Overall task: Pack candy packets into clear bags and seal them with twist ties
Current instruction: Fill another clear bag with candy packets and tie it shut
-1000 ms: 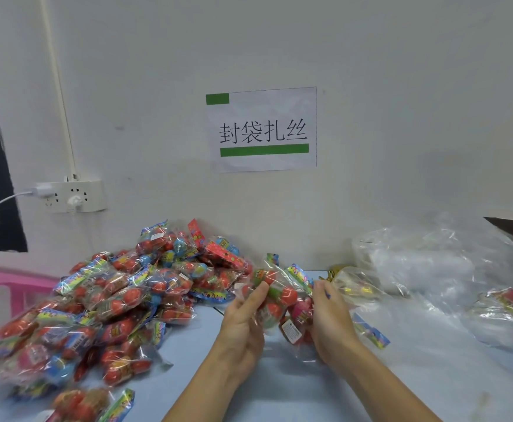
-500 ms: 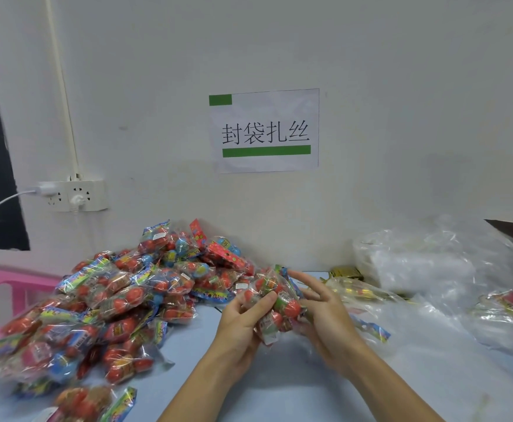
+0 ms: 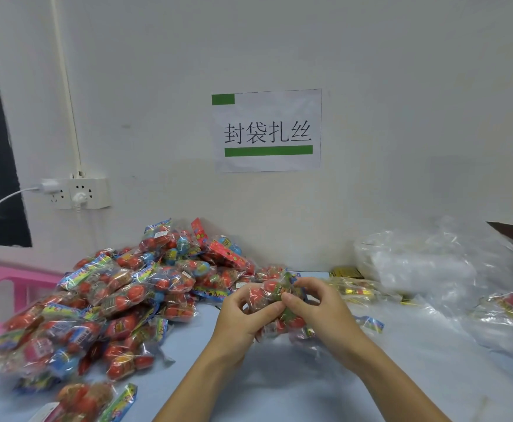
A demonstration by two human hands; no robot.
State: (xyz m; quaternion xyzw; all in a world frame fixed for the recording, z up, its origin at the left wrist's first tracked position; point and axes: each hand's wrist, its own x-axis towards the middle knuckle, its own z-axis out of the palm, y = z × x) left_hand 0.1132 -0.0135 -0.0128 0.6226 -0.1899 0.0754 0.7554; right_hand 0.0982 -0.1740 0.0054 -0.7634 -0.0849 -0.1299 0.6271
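Left hand (image 3: 243, 315): at the centre of the view, fingers curled closed around the left side of a clear bag of candy packets (image 3: 275, 303), thumb pressed across its front.
Right hand (image 3: 319, 312): just to the 3 o'clock side of the left hand, fingers bent in tight and pinching the same bag from the right, its fingertips meeting the left thumb.
Bag in hand: gripped between both hands above the table (image 3: 279, 385), red round sweets and green print showing through the plastic; whether its neck is tied cannot be told.
Candy pile (image 3: 121, 303): a big heap of red, blue and yellow packets from 9 o'clock round to 11 o'clock of the hands, banked against the wall.
Loose packets (image 3: 87, 400): a few lie at 7 o'clock, near the table's front edge.
Clear bags (image 3: 425, 266): a crumpled stack of empty plastic at 2 o'clock, well apart from the hands.
Gold strips (image 3: 345, 272): a small shiny bundle at 1 o'clock, by the wall, too blurred to identify.
Wall sign (image 3: 267, 130): white sheet with green bars at 12 o'clock.
Power socket (image 3: 75, 193): at 10 o'clock on the wall, a white cable plugged in.
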